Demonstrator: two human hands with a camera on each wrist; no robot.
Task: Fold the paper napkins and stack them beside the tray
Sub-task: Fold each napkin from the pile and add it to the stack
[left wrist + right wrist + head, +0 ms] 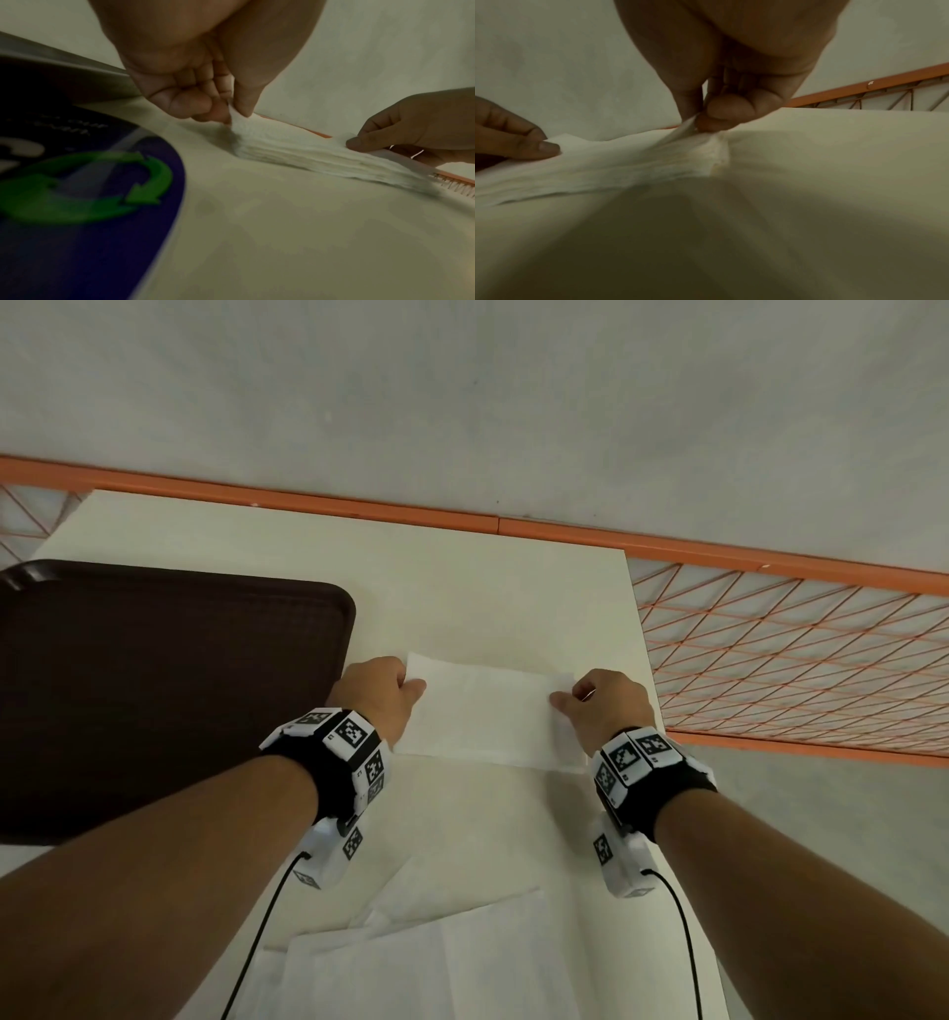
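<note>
1. Both hands are on one napkin (pixel 482 711), which lies on the table (pixel 462 588) just right of the tray's (pixel 154 685) right edge, toward the table's far right corner. The left hand (pixel 377 693) pinches the napkin's far left corner between thumb and fingertips; the right hand (pixel 606 703) pinches the far right corner the same way.
2. A loose pile of unfolded napkins (pixel 436 963) waits at the table's near edge, between the forearms.
3. Risk one: the tissue looks thin and soft. Pull the two corners apart too hard and it could tear or stretch out of square.
4. Risk two: if one corner travels ahead of the other, the fold will likely land skewed, edges mismatched.
5. Risk three: the right end sits close to the table's right edge; a drag that way could slide it off.
6. Writing: the left wrist view shows a dark blue surface (pixel 90 203) with green recycling-style arrows (pixel 85 188) and faint lettering, too blurred to read. The wrist bands (pixel 334 752) carry square coded markers, with no legible words.
</note>
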